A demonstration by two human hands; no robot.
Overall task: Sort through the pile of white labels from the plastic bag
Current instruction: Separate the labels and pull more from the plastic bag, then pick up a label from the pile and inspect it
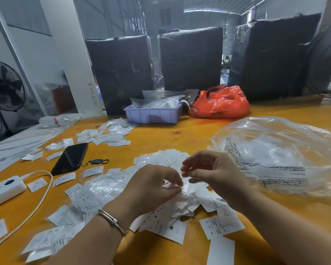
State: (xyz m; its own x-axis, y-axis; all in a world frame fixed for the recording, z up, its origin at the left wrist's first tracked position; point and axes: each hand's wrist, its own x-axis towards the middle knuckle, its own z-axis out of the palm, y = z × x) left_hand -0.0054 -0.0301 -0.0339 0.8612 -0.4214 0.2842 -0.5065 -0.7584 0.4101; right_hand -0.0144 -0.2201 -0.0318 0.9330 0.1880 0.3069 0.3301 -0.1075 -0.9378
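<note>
A heap of small white labels (172, 222) lies on the orange table (180, 134) right in front of me. More labels are scattered to the left (63, 178) and further back (111, 134). My left hand (151, 188) and my right hand (208, 169) hover together over the heap, fingertips nearly meeting. Both pinch a small clear packet of labels (183, 185) between them. The large clear plastic bag (279, 155) with printed warning text lies crumpled at the right of my right hand.
A black phone (70, 158) with a key fob lies left of centre. A white power bank (5, 190) and its cable sit at the left edge. A purple tray (153, 113) with bags and a red plastic bag (221, 103) stand at the back, before black wrapped bales.
</note>
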